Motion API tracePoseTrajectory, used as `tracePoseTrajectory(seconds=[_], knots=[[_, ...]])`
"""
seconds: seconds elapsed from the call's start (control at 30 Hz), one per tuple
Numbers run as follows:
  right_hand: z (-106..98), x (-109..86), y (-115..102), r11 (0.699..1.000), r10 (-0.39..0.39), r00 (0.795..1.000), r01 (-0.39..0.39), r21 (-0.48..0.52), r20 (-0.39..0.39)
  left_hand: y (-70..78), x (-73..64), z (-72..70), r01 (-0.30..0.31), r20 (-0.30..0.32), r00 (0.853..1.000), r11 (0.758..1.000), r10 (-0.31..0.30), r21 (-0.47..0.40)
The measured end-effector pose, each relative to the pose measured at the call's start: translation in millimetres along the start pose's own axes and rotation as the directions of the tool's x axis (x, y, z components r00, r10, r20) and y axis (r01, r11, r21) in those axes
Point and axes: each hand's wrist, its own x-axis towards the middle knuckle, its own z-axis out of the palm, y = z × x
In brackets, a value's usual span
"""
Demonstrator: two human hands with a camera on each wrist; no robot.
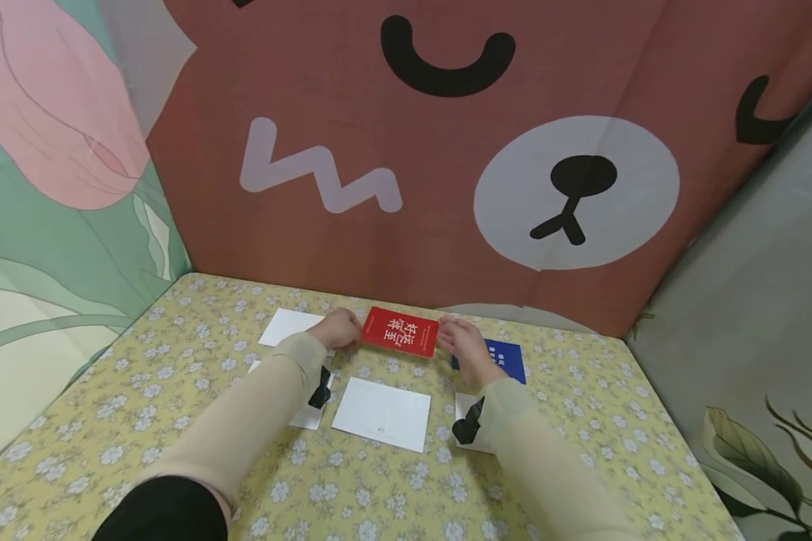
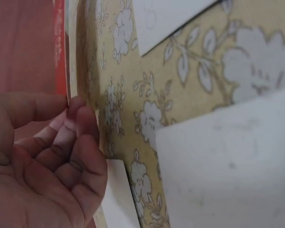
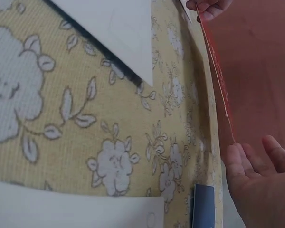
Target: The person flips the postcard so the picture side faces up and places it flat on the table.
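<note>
A red card (image 1: 401, 332) with white lettering is held above the far part of the table, between both hands. My left hand (image 1: 341, 328) pinches its left edge between thumb and fingers, and the left wrist view shows the card's red edge (image 2: 61, 52) in that pinch. At the opposite edge, my right hand (image 1: 465, 347) touches the card with its fingertips. In the right wrist view the fingers (image 3: 237, 168) are fairly straight at the card's end, not curled round it. Below the right hand lies a blue card (image 1: 510, 361), partly covered by that hand.
A white card (image 1: 384, 415) lies at the middle front. Another white card (image 1: 287, 326) is at the far left, and a third (image 1: 307, 418) sits partly under the left forearm. The right sleeve partly hides one more white card (image 1: 465, 409). A floral cloth (image 1: 352, 496) covers the table.
</note>
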Motion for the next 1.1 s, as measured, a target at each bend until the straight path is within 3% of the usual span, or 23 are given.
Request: tracePoseTrajectory(seconds=[0.13, 0.4, 0.77, 1.1], knots=[[1, 1.2, 4, 0.999, 0.032, 0.999, -0.032, 0.003, 0.035, 3.1, -2.1, 3.6, 0.017, 0.017, 1.000, 0.999, -0.018, 0.036], [-1, 0.9, 7, 0.995, 0.071, 0.995, -0.075, 0.063, 0.071, 9.3, 1.0, 8.2, 0.133, 0.030, 0.990, 0.990, -0.135, 0.054], [3, 0.2, 8, 0.985, 0.038, 0.994, -0.019, -0.173, 0.103, 11.9, -0.2, 6.1, 0.114, 0.041, 0.992, 0.984, -0.121, 0.140], [3, -2.6, 10, 0.981, 0.073, 0.993, -0.055, -0.189, 0.090, 6.6, -5.2, 3.1, 0.112, 0.051, 0.992, 0.988, -0.119, 0.110]])
